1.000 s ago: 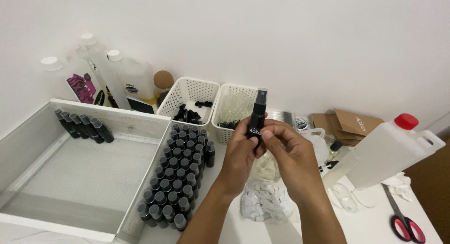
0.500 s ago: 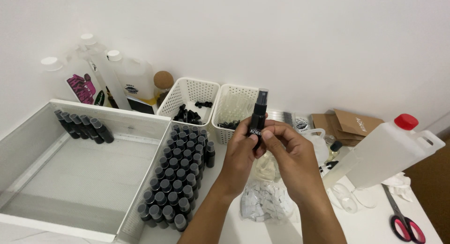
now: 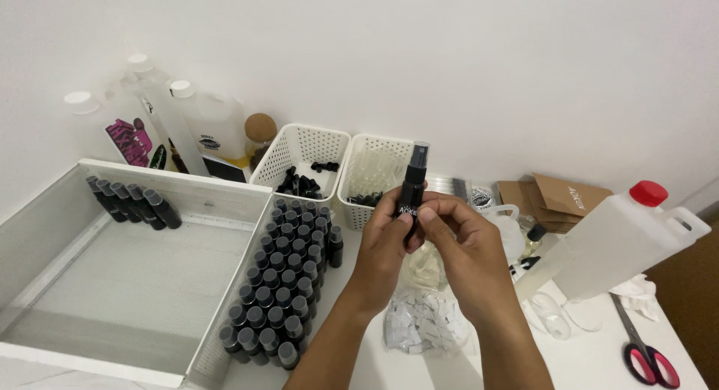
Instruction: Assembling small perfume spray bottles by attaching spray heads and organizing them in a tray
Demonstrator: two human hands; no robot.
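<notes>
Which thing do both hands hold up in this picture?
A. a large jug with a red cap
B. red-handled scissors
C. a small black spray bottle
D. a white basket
C: the left hand and the right hand together pinch a small black spray bottle, held upright above the table.

A black spray bottle (image 3: 411, 191) at centre; white perforated baskets (image 3: 299, 152) at eleven o'clock, a red-capped translucent jug (image 3: 622, 236) at three, red-handled scissors (image 3: 650, 354) at four.

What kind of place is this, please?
Probably a small home workshop for filling and labelling spray bottles: both hands hold a black spray bottle, many small dark bottles stand alongside, and a large plastic jug is nearby.
</notes>
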